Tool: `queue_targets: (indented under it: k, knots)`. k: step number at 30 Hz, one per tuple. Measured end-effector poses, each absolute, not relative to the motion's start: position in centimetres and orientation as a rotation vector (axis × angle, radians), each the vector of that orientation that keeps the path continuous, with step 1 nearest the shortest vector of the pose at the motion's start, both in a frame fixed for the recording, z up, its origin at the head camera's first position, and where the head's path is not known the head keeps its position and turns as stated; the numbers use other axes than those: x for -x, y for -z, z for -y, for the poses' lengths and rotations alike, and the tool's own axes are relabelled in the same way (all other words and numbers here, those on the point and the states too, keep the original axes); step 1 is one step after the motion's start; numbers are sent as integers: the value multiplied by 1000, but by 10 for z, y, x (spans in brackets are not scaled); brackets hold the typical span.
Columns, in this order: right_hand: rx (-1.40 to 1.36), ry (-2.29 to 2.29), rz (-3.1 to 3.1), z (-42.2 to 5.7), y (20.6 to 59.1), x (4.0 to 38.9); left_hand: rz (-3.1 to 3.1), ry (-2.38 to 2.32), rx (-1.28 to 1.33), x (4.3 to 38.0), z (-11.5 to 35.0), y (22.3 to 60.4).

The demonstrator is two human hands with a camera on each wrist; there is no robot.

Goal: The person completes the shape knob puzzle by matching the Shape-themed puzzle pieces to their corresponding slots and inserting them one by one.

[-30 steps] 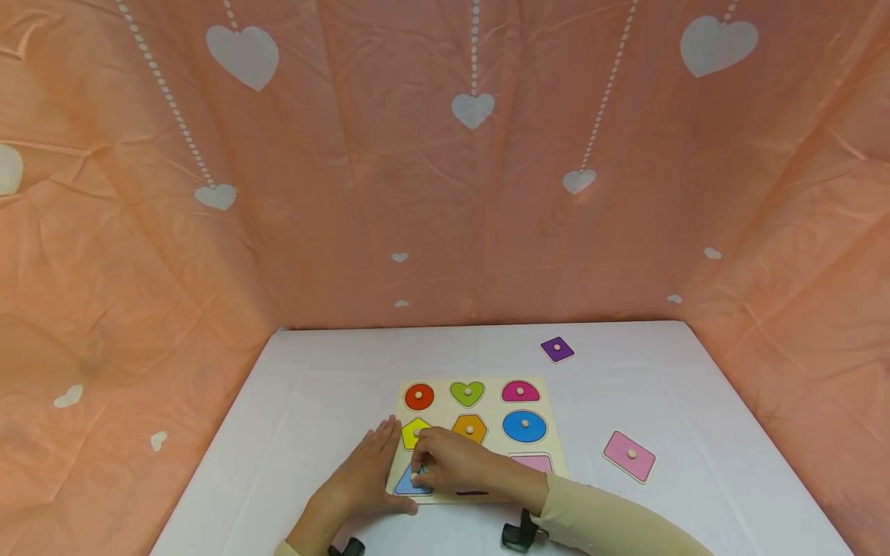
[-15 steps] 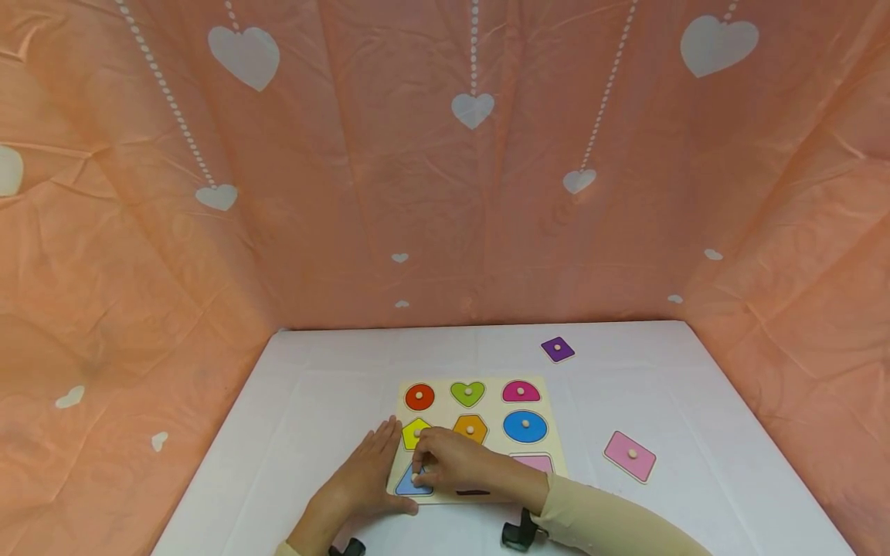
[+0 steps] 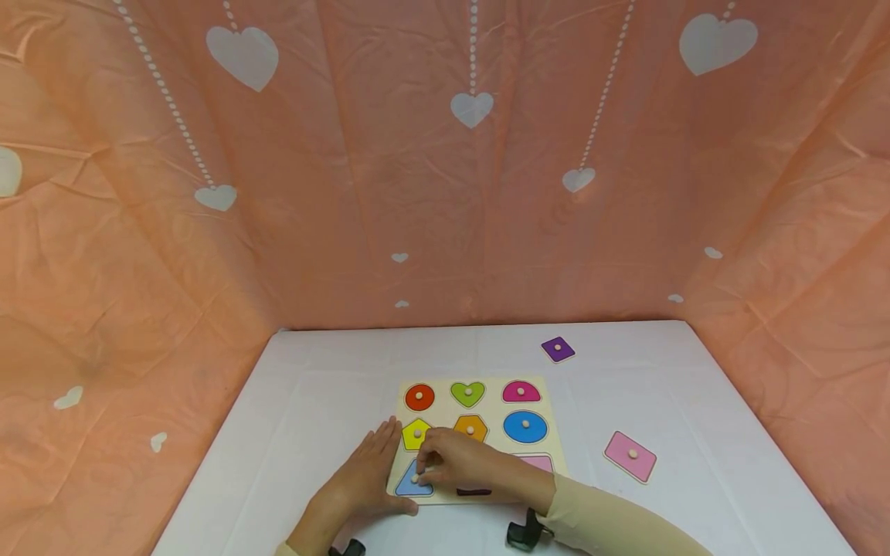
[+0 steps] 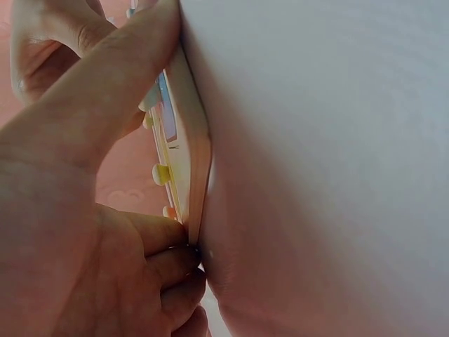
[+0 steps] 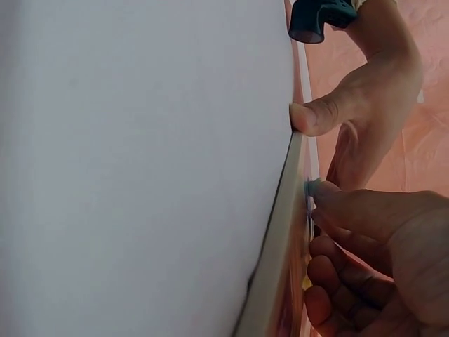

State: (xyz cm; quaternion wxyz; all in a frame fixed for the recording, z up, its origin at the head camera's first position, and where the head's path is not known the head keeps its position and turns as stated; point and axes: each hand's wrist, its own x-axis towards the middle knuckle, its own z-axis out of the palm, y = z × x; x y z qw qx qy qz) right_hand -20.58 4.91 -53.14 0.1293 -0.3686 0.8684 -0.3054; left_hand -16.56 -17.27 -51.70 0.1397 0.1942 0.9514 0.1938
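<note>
While our right hand (image 3: pixel 462 463) curls over the near left corner of the puzzle board (image 3: pixel 492 411), its fingers (image 3: pixel 433 458) pinch the small peg of the blue triangle piece (image 3: pixel 412 483), which sits in the board's near left recess. In the right wrist view the same fingers (image 5: pixel 365 210) close on the pale blue peg just above the board's face.

Our left hand (image 3: pixel 366 475) lies flat on the counter (image 3: pixel 313 417) against the board's left edge, fingers straight and together, thumb at the near corner; it grips nothing. The left wrist view shows its thumb (image 4: pixel 105 91) pressed along the board's thin edge.

On the board we note a red circle (image 3: pixel 419 398), a green heart (image 3: pixel 467 394) and a magenta half-circle (image 3: pixel 521 391) in the far row, then a yellow pentagon (image 3: pixel 416 432), an orange hexagon (image 3: pixel 470 427) and a blue circle (image 3: pixel 524 426) in the middle row. A pink recess (image 3: pixel 537 462) shows at the near right, partly behind our right wrist.

Off the board, a pink rectangle piece (image 3: pixel 630 455) lies on the counter to the right, and a purple diamond piece (image 3: pixel 557 349) lies farther back. An orange cloth with white hearts (image 3: pixel 473 108) surrounds the counter.
</note>
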Motion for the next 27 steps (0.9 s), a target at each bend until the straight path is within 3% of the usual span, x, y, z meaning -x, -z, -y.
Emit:
queue_targets:
  k: [27]
  knots:
    - [1013, 1121, -2595, -95, 515, 215, -2756, -574, -541, 165, 172, 518]
